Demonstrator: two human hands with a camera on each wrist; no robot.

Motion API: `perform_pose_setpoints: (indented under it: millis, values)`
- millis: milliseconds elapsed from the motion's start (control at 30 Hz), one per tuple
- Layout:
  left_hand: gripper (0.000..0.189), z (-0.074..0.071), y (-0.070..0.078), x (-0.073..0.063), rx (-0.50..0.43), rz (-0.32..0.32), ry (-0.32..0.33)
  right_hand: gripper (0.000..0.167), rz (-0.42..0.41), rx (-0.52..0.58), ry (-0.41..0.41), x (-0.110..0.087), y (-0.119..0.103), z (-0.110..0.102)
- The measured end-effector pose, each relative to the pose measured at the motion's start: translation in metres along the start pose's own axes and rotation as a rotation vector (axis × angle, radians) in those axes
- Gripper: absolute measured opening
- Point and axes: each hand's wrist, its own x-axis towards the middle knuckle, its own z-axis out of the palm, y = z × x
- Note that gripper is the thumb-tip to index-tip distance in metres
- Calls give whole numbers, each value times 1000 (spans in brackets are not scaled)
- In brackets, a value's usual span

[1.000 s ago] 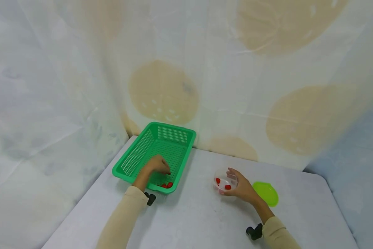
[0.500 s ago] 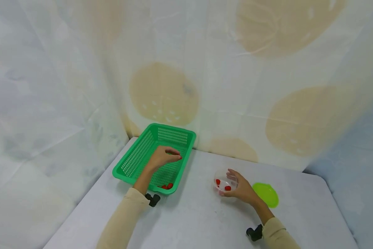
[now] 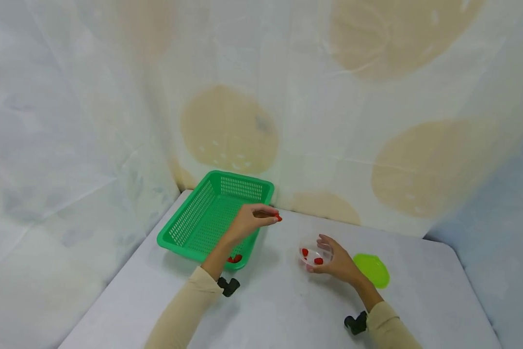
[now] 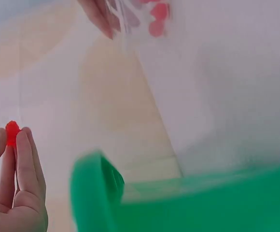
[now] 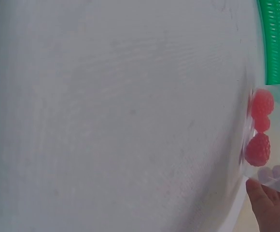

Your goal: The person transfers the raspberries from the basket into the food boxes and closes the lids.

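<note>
In the head view my left hand pinches a red raspberry between thumb and fingertips, just past the right rim of a green plastic basket. The left wrist view shows that same raspberry held at the fingertips. On the table to the right stands a clear round container, and my right hand grips its side with thumb and fingers. Inside it lie a few raspberries, seen through the wall in the right wrist view. More raspberries lie in the basket's near right corner, partly behind my left forearm.
A bright green lid lies on the white table, right of my right hand. The basket stands at the table's back left, close to the patterned sheet behind it. Small black devices sit at both wrists.
My left hand has risen out of the basket and moved right past its rim with a raspberry in its fingertips. My right hand stays on the container.
</note>
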Motion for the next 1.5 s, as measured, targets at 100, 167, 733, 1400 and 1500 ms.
perform_pose_setpoints:
  millis: [100,167,733,1400,1500]
  values:
    - [27,9,1,2,25,25,21,110,8,0,-3,0,-2,-1]
    - [26,16,1,4,47,37,26,110,8,3,-7,0,-2,-2]
    - [23,71,-35,13,116,61,53,111,2,34,3,1,-1,-3]
    - [19,107,-94,14,67,119,145,108,-56,34,20,3,3,-2]
    - [19,110,-91,11,52,125,131,109,-51,39,18,1,5,-1]
